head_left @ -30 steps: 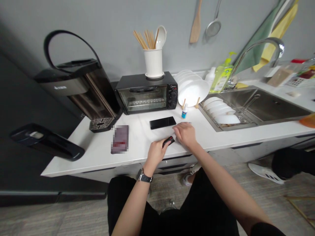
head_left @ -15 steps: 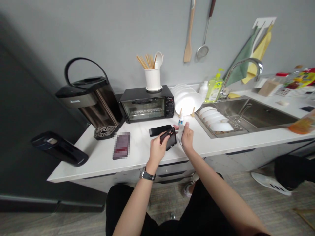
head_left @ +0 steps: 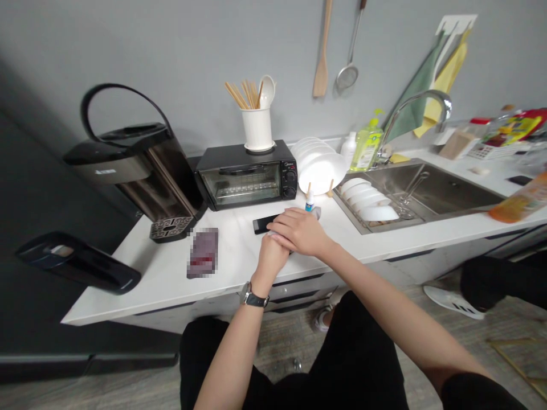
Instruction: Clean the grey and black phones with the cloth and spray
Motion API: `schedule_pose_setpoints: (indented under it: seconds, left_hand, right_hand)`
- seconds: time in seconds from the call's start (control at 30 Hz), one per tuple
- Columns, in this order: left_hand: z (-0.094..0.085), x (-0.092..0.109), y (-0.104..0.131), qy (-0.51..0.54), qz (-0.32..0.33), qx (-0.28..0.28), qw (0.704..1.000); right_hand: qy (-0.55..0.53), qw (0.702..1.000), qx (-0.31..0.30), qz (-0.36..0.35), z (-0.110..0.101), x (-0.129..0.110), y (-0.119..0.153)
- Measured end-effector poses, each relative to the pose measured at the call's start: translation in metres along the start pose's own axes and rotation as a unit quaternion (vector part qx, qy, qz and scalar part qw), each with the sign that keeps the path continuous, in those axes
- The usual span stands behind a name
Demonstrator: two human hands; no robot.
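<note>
My left hand point(head_left: 273, 255) is closed on a black phone, which is almost wholly covered; a dark edge shows below the fingers. My right hand point(head_left: 302, 232) lies across the left one, its fingers together over the phone. From behind the right hand sticks out a grey cloth point(head_left: 317, 212), pressed under the palm. A second black phone point(head_left: 262, 224) lies on the white counter point(head_left: 239, 250), partly hidden by the hands. Just beyond them stands a small white and blue bottle point(head_left: 309, 201).
A black toaster oven point(head_left: 248, 176) stands behind, with a white utensil holder point(head_left: 257, 128) on top. Left are a water dispenser point(head_left: 141, 171), a dark flask point(head_left: 81, 262) and a blurred-out item point(head_left: 203, 252). Right are plates point(head_left: 320, 171) and a sink point(head_left: 444, 191). Another person's shoe point(head_left: 453, 302) shows.
My right hand has moved left with the cloth, from beside the phone to over it and my left hand. The phone in my left hand is now mostly covered. The view has shifted slightly.
</note>
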State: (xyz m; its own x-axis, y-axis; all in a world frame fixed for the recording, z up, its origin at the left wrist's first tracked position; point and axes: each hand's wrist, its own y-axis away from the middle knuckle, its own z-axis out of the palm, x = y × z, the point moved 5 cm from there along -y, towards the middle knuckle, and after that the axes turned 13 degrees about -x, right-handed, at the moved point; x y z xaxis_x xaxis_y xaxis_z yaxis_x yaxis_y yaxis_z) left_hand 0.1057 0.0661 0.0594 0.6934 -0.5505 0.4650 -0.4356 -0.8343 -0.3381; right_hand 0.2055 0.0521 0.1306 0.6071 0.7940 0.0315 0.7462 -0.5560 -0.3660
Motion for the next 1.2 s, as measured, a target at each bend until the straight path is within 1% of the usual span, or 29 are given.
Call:
schedule_pose_setpoints:
  seconds: [0.03,0.13,0.2,0.23,0.3,0.37,0.43,0.5,0.53,0.57,0.6,0.63,0.73,0.77,0.83,0.87,0.93,1.07,1.13,1.17,1.2]
  left_hand:
    - [0.000,0.000,0.000,0.003,-0.008,0.003,1.000]
    - [0.001,0.000,0.000,0.017,-0.028,0.010,0.999]
    - [0.001,0.001,-0.001,0.027,-0.034,0.014,0.999]
    - [0.001,0.001,-0.001,0.031,-0.035,0.015,0.999]
    - [0.001,0.000,-0.001,0.035,-0.038,0.015,0.999]
    - [0.001,-0.003,0.000,0.035,-0.040,0.008,0.999]
    - [0.000,-0.005,0.002,0.032,-0.041,0.003,0.999]
    - [-0.001,-0.005,0.003,0.028,-0.044,0.002,0.999]
    - [-0.001,-0.004,0.004,0.027,-0.044,0.003,0.999]
    - [-0.001,-0.003,0.004,0.026,-0.045,0.004,0.999]
    - [-0.001,-0.002,0.004,0.025,-0.046,0.005,0.999]
    - [-0.001,0.000,0.004,0.025,-0.047,0.007,0.999]
    - [0.001,0.004,0.002,0.024,-0.053,0.012,0.998]
    - [0.001,0.004,0.002,0.024,-0.053,0.015,0.998]
    - [0.001,0.004,0.001,0.029,-0.049,0.023,0.998]
    - [0.000,0.003,0.001,0.031,-0.046,0.025,0.998]
    - [-0.001,0.001,0.001,0.034,-0.043,0.025,0.998]
    - [-0.002,-0.004,0.002,0.025,-0.045,0.018,0.999]
    - [-0.002,-0.004,0.002,0.022,-0.044,0.021,0.999]
    - [-0.002,-0.004,0.002,0.021,-0.043,0.021,0.999]
    - [-0.001,-0.004,0.003,0.020,-0.043,0.021,0.999]
  right_hand:
    - [-0.009,1.000,0.001,0.029,-0.001,0.007,0.002]
    - [-0.044,0.986,-0.009,0.160,-0.004,0.028,0.008]
    - [-0.046,0.974,-0.030,0.218,-0.005,0.029,0.009]
    - [-0.036,0.972,-0.039,0.230,-0.005,0.026,0.008]
    - [-0.004,0.975,-0.052,0.215,-0.006,0.015,0.002]
    - [0.021,0.985,-0.063,0.156,-0.004,0.001,-0.006]
    - [0.029,0.994,-0.069,0.081,-0.001,-0.011,-0.012]
    - [0.020,0.998,-0.059,0.015,0.000,-0.015,-0.012]
    - [0.011,0.999,-0.047,-0.002,0.000,-0.014,-0.010]
    - [0.000,0.999,-0.032,-0.002,-0.001,-0.010,-0.006]
    - [-0.013,1.000,-0.017,0.022,-0.002,-0.004,-0.003]
    - [-0.026,0.998,-0.003,0.063,-0.003,0.004,0.002]
    - [-0.049,0.976,0.015,0.212,-0.005,0.023,0.014]
    - [-0.049,0.969,0.014,0.241,-0.006,0.025,0.016]
    - [-0.035,0.966,0.012,0.256,-0.006,0.021,0.015]
    - [-0.025,0.969,0.012,0.246,-0.006,0.017,0.011]
    - [-0.006,0.981,0.004,0.196,-0.004,0.006,0.002]
    - [0.010,0.999,-0.025,0.037,0.005,-0.013,-0.011]
    - [0.002,0.999,-0.025,-0.027,0.007,-0.015,-0.010]
    - [-0.007,0.999,-0.021,-0.043,0.006,-0.014,-0.007]
    - [-0.019,0.999,-0.015,-0.045,0.005,-0.010,-0.004]
